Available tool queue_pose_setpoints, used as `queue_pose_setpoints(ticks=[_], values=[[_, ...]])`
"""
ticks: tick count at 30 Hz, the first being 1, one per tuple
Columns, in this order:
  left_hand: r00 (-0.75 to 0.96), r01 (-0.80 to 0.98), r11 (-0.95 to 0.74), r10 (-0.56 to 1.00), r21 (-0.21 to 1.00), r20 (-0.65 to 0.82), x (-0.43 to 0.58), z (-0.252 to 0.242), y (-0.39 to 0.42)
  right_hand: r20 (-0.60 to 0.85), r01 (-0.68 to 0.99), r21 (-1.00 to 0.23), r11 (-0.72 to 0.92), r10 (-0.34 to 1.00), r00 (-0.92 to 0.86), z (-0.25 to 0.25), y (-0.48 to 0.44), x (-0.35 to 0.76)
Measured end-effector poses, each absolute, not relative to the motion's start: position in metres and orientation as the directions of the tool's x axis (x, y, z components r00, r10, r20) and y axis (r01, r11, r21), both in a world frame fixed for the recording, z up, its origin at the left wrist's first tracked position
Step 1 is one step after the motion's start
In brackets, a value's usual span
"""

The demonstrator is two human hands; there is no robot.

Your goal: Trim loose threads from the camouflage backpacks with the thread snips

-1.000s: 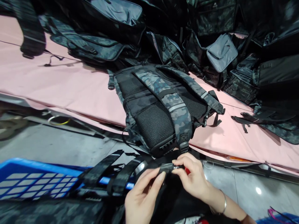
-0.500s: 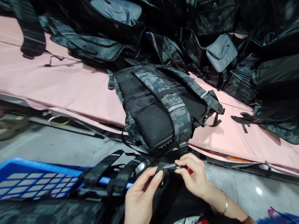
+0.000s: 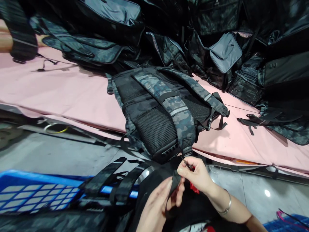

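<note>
My left hand [image 3: 159, 203] is closed around a black strap [image 3: 174, 183] low in the middle of the view. My right hand [image 3: 196, 175] pinches a small thread snipper [image 3: 187, 164] with a red handle, its metal tip pointing up toward the strap end of a camouflage backpack [image 3: 164, 109]. The backpack lies back-side up on a pink table [image 3: 79, 93], its lower edge hanging over the near rim just above my hands. A bracelet sits on my right wrist.
Many dark and camouflage backpacks [image 3: 224, 54] are piled along the far side of the table. A blue plastic crate [image 3: 36, 193] stands at lower left with black straps [image 3: 113, 180] draped over its edge. Grey floor lies below the table.
My left hand slid down and turned, folding the strap upright. My right hand lifted the snipper slightly, its tip swinging from pointing left to pointing up. The view shifted a little.
</note>
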State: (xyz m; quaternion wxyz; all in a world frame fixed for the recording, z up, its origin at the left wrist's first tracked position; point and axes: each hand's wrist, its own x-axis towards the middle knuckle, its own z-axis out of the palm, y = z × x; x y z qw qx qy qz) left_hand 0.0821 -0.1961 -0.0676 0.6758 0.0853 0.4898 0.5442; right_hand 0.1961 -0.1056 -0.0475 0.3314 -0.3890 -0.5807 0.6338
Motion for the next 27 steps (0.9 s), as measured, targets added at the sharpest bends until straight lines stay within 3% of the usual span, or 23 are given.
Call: queue_pose_setpoints(ticks=[3,7,12,17,21,27], values=[[-0.406,-0.372,0.266,0.815,0.889,-0.414,0.074,-0.067,-0.199,-0.124,0.070,-0.992,-0.104,0.877,-0.465,-0.051,-0.106,0.197],[-0.467,-0.158,0.279,0.824,0.947,-0.321,0.068,-0.068,-0.200,-0.085,0.139,-0.990,-0.023,0.885,-0.458,-0.054,-0.106,0.199],[-0.428,-0.371,0.277,0.796,0.886,-0.428,0.072,-0.066,-0.196,0.058,0.216,-0.959,0.184,0.873,-0.484,-0.047,-0.114,0.207],[-0.470,-0.565,0.195,0.723,0.801,-0.507,0.072,-0.054,-0.190,0.374,0.270,-0.822,0.502,0.833,-0.408,-0.045,-0.124,0.221],[-0.554,-0.524,0.150,0.687,0.838,-0.470,0.073,-0.053,-0.190,0.481,0.299,-0.679,0.670,0.714,-0.508,-0.048,-0.123,0.225],[-0.599,-0.291,0.199,0.725,0.936,-0.340,0.076,-0.067,-0.200,0.487,0.295,-0.668,0.683,0.702,-0.520,-0.048,-0.120,0.220]])
